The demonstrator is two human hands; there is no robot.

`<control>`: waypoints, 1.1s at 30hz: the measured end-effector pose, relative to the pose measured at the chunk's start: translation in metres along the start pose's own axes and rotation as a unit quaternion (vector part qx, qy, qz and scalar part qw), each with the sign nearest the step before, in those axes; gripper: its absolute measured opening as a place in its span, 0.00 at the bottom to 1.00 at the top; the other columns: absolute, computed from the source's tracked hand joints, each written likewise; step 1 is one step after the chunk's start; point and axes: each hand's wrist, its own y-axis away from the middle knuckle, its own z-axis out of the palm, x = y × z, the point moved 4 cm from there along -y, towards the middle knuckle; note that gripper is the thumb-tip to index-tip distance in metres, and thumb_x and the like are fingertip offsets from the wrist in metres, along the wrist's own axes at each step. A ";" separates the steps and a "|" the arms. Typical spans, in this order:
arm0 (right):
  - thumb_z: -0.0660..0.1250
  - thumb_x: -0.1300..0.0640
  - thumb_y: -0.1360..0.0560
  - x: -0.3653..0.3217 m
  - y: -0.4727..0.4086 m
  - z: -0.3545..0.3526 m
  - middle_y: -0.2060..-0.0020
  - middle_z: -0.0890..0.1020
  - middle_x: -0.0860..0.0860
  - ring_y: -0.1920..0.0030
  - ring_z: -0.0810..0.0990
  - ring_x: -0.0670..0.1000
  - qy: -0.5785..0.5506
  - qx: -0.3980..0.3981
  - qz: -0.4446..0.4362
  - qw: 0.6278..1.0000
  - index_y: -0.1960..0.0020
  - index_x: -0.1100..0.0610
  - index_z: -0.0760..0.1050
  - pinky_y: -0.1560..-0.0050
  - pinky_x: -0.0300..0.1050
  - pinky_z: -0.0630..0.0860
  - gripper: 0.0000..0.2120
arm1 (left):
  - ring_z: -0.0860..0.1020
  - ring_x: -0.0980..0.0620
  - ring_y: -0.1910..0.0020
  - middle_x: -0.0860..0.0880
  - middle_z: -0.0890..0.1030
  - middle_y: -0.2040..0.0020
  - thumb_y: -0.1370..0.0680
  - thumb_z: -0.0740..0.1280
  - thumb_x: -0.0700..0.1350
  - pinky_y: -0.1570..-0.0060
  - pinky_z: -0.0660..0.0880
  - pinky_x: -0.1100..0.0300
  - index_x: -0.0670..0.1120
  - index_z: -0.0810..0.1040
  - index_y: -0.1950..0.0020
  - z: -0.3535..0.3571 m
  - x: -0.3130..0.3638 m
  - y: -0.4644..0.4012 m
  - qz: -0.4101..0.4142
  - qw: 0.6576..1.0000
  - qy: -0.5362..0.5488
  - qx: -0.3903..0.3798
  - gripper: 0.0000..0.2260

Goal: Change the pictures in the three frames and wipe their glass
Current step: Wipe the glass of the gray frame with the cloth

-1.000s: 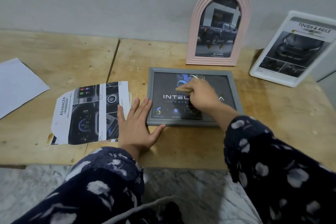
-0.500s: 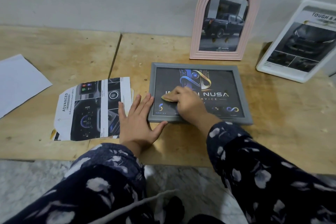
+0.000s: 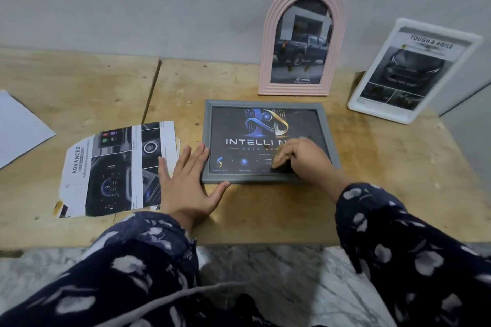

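Grey frame: lies flat, glass up, on the counter in front of me, with a dark print inside that reads "INTELLI" and a blue-and-gold logo above the words.
Left hand: my fingers are straight and spread, palm down on the counter; the fingertips reach the frame's left edge and my thumb lies along its lower left corner, steadying it.
Right hand: my fingers are curled and pressed down on the glass at the lower right part of the print; something small and dark shows under the fingertips, but I cannot tell what it is.
Pink frame: arched, stands upright against the wall just behind the grey frame, showing a dark pickup truck.
White frame: leans back against the wall at the far right, well apart from my hands, holding a sheet headed "TOUGH & AGILE" with a dark car.
Loose print: lies flat on the counter left of the grey frame, marked "ADVANCED", with dashboard photos; my left palm covers its right edge.
White sheet: plain paper at the far left edge of the counter.
Sleeves: dark blue with pale blotches, covering both my forearms.
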 end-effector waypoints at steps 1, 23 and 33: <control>0.55 0.72 0.33 -0.004 -0.012 -0.006 0.58 0.84 0.42 0.50 0.80 0.48 -0.012 0.025 0.020 0.999 0.62 0.46 0.84 0.40 0.48 0.74 0.26 | 0.51 0.56 0.23 0.58 0.58 0.23 0.29 0.51 0.72 0.27 0.39 0.39 0.54 0.59 0.23 0.000 0.000 -0.001 0.001 1.000 0.002 0.000 0.38; 0.53 0.59 0.34 -0.033 0.010 0.034 0.58 0.86 0.51 0.58 0.85 0.55 0.141 0.176 -0.053 0.973 0.57 0.54 0.86 0.57 0.45 0.81 0.21 | 0.51 0.54 0.23 0.58 0.60 0.24 0.29 0.50 0.73 0.29 0.37 0.36 0.54 0.61 0.24 0.003 -0.001 -0.001 -0.009 1.000 -0.008 -0.007 0.38; 0.54 0.61 0.26 -0.034 0.046 0.033 0.35 0.77 0.49 0.33 0.73 0.51 0.137 0.037 0.029 0.989 0.35 0.50 0.76 0.32 0.44 0.66 0.23 | 0.50 0.52 0.22 0.56 0.59 0.23 0.28 0.47 0.72 0.31 0.36 0.35 0.52 0.61 0.23 0.001 -0.001 0.000 0.002 0.998 -0.055 -0.001 0.38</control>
